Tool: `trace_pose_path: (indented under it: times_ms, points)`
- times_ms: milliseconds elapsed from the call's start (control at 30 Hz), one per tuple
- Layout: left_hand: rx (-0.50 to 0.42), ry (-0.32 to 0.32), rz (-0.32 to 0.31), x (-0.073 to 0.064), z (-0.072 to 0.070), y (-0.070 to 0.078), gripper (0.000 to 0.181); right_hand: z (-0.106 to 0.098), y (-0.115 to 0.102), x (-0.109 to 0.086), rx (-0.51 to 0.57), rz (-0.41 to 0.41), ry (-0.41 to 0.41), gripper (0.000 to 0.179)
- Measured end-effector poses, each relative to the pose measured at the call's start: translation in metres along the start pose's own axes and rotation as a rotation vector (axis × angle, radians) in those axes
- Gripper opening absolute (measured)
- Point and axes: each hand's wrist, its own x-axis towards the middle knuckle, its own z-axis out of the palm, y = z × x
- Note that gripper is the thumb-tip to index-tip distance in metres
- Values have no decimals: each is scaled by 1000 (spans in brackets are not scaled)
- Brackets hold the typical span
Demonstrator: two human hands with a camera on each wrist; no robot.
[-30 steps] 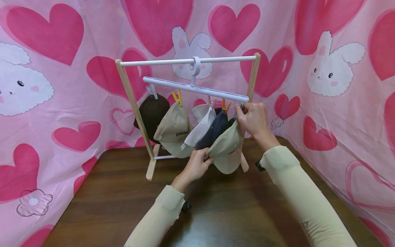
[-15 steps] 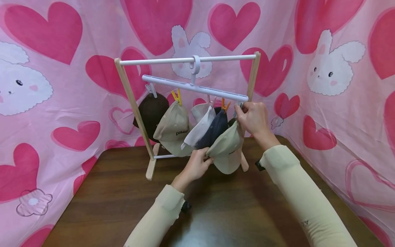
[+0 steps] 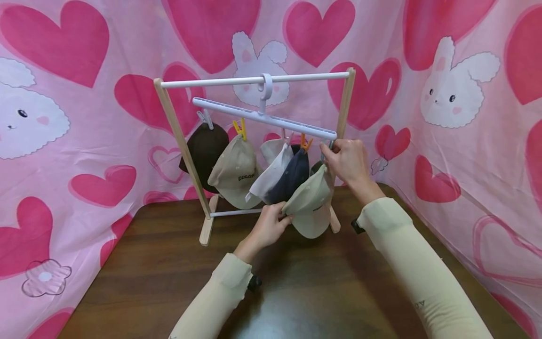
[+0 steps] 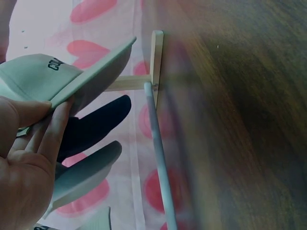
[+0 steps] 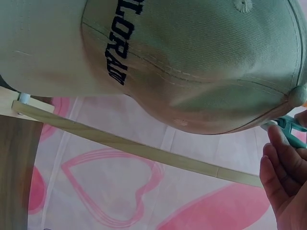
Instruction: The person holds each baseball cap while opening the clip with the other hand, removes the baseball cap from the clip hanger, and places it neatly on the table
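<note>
A pale green baseball cap (image 3: 311, 202) with dark lettering hangs at the right end of a tilted white hanger (image 3: 262, 117). My left hand (image 3: 268, 226) pinches its edge where brim meets crown, thumb on one side and fingers on the other in the left wrist view. Up by the hanger's end, my right hand (image 3: 349, 160) pinches a teal clothespin (image 5: 290, 128) at the top of this cap. Left of it hang a navy cap (image 3: 292, 176) under an orange clothespin (image 3: 306, 142), a white cap (image 3: 271, 174), a beige cap (image 3: 237, 169) and a dark brown cap (image 3: 207, 150).
The hanger hooks over the white top rod (image 3: 211, 82) of a wooden-legged rack (image 3: 179, 141). This stands on a dark wooden table (image 3: 296, 292). A pink cloth with hearts and rabbits (image 3: 449, 94) surrounds the table's back and sides.
Both hands keep their grips on the cap and the clothespin. The hanger and the other caps have shifted slightly up and left in view, as has the whole scene.
</note>
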Motion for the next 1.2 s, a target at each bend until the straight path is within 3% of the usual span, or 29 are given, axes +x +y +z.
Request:
trace_pose_path:
  times_ms: [633, 1200]
  points:
    - [-16, -49, -7, -6, -3, -4, 18, -1, 4, 0, -20, 2, 2, 40]
    - [-75, -73, -6, -8, 3, -11, 19, -7, 2, 0, 6, 57, -55, 38]
